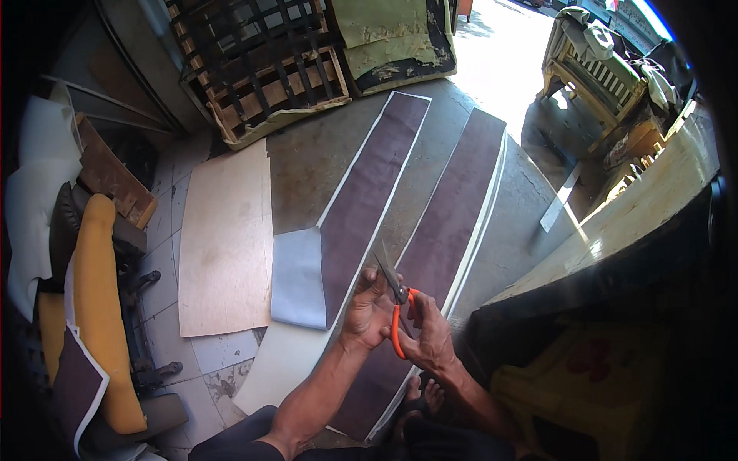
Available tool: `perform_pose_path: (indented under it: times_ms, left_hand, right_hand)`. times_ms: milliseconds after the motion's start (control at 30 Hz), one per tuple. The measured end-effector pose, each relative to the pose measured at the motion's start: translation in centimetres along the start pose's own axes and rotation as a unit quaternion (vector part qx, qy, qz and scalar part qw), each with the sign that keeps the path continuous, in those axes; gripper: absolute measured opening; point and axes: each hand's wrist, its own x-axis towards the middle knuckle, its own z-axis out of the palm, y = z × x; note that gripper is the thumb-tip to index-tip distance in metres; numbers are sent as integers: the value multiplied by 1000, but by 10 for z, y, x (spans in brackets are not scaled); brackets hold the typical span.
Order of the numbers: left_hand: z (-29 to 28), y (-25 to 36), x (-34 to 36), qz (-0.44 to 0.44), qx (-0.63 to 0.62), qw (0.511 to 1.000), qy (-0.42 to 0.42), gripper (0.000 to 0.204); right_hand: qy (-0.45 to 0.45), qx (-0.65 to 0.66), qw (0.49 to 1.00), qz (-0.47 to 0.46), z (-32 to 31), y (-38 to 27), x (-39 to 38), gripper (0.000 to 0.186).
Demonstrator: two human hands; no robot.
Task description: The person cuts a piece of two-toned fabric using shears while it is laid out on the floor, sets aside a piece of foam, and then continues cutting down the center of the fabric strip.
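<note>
My right hand grips a pair of scissors by the orange handles, with the dark blades pointing up and slightly left. Beside the blades is my left hand, its fingers curled; whether they hold anything is hidden. Below my hands lie two long dark maroon strips of sheet material with white edges, one strip to the left and the other strip to the right. The near end of the left strip is folded over, showing its pale blue-grey backing. Under that fold a cream-white sheet stretches toward me.
A plywood board lies on the floor to the left. Upholstery frames with black webbing stand at the back. Yellow foam and furniture parts crowd the left side. A large panel slants along the right, near a wooden chair.
</note>
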Motion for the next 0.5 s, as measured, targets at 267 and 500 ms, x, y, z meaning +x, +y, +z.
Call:
perform_pose_path:
  times_ms: [267, 500]
  left_hand:
    - [0, 2, -5, 32, 25, 999, 0, 11]
    - [3, -2, -12, 43, 39, 998, -18, 13]
  right_hand:
    - [-37, 2, 999, 13, 4, -2, 1, 80]
    - [-40, 9, 999, 30, 11, 1, -3, 87]
